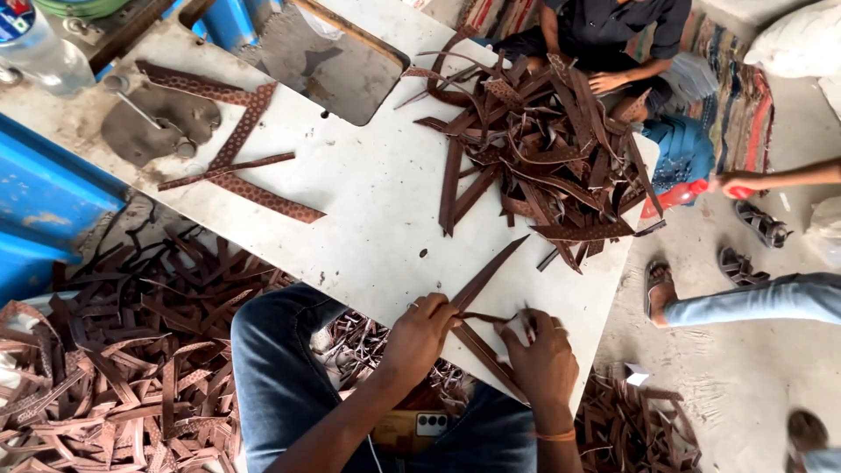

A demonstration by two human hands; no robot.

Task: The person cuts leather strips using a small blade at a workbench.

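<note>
My left hand (pixel 424 329) pinches a long brown leather strap (pixel 487 273) at the near edge of the white table (pixel 368 201). My right hand (pixel 539 350) grips another brown strap (pixel 484 354) that crosses the first, so the two form a V shape between my hands. A large heap of similar brown straps (pixel 543 144) lies on the far right of the table, beyond my hands.
A few patterned straps (pixel 241 162), scissors (pixel 149 118) and a grey cut-out lie at the table's left. Many straps litter the floor (pixel 114 359). A seated person (pixel 613 35) faces the heap. Another person's feet in sandals (pixel 727 280) stand at right. A phone (pixel 419 425) rests on my lap.
</note>
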